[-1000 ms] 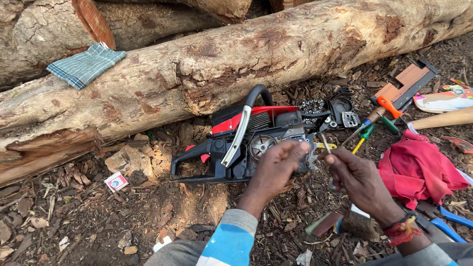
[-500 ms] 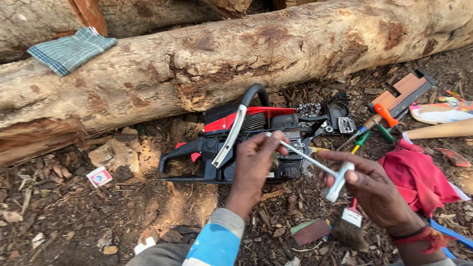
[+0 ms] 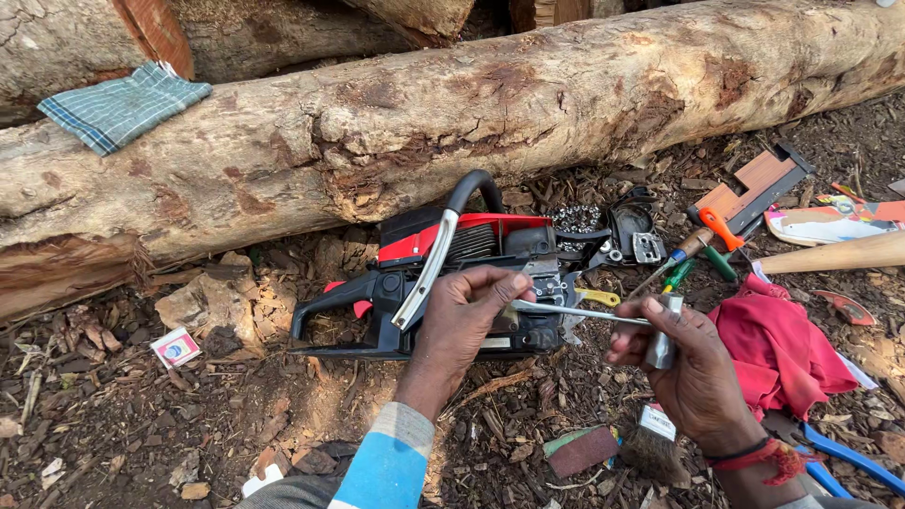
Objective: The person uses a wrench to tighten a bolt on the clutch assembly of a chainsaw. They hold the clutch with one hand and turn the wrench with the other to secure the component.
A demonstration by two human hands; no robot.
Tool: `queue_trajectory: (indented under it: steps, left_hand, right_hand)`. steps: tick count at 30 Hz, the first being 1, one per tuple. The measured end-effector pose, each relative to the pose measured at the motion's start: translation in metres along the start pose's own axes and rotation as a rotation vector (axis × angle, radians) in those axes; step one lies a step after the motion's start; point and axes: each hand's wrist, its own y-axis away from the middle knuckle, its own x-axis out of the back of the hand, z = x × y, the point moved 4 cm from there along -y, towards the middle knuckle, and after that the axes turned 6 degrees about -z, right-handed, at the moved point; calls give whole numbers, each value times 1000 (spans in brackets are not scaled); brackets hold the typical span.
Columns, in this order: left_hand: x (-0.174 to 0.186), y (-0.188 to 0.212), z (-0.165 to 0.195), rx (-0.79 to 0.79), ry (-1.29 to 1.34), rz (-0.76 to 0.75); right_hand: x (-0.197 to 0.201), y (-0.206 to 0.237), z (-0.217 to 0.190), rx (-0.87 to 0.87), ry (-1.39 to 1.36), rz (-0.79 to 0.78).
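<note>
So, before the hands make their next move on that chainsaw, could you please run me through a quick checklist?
1. Left hand steadies the chainsaw body: ok, fingers rest on it.
2. Right hand grips the T-shaped metal wrench: ok.
3. Wrench tip seated on a fastener: cannot tell, the left hand's fingers hide it.
4. Saw settled on the ground beside the log: ok, it lies flat on the wood chips.
5. Spare tools within reach: ok, screwdrivers lie just right of the saw.
6. Cutting chain off the saw: cannot tell.

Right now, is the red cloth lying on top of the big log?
No, the red cloth lies on the ground right of the chainsaw; a checked blue cloth lies on the log.
</note>
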Motion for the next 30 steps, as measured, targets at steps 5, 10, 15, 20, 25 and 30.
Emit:
queue_trajectory:
  steps: [5, 10, 15, 20, 25, 30]
  left_hand:
    - [2, 0, -5, 104, -12, 2]
    - [1, -1, -6, 96, 36, -29]
    - [3, 1, -4, 142, 143, -36]
    - [3, 2, -2, 125, 221, -68]
    - [8, -1, -5, 99, 58, 76]
    - [17, 0, -8, 97, -1, 197]
  right_hand:
    - [6, -4, 5, 45, -23, 40]
    - [12, -5, 8, 70, -20, 28]
    - [7, -4, 12, 13, 23, 75]
    - [-6, -3, 9, -48, 54, 14]
    - [-20, 0, 6, -86, 195, 3]
    - [-42, 4, 0, -9, 819, -16]
